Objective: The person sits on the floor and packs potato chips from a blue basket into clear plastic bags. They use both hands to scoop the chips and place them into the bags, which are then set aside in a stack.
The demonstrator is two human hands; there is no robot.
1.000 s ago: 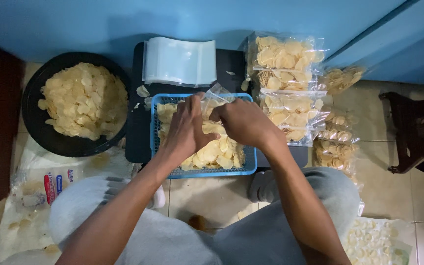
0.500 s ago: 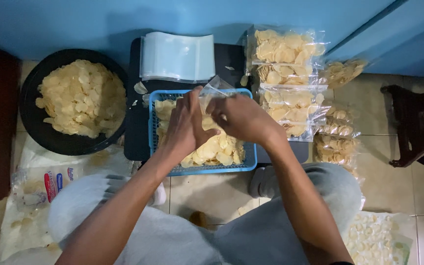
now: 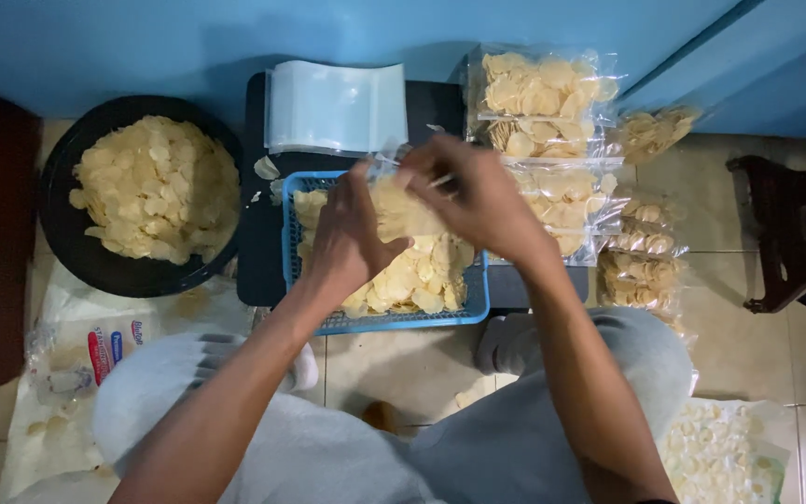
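Filling looks to be the step in hand: a small clear plastic bag partly full of pale chips (image 3: 401, 207) is held at centre frame, over the blue plastic mesh basket of loose chips (image 3: 380, 320). The next move would likely call for keeping the bag's mouth spread and upright while more chips go in, without spilling past the basket rim.

Largest first: the round black basin heaped with pale yellow chips (image 3: 60, 245) sits at the left of the frame. A black low stand (image 3: 258, 252) carries the basket at centre. At upper right lies a stack of sealed clear bags of chips (image 3: 543, 103), and above the basket a pile of empty clear plastic bags (image 3: 336, 107).

The left hand (image 3: 352, 238) curls around the bag's lower left side, fingers closed against it. The right hand (image 3: 482, 201) pinches the bag's upper edge from the right; its fingers hide the opening, so I cannot tell whether the mouth is open. The bag looks thin, crinkled and see-through, its chips flat, round and cream-coloured.
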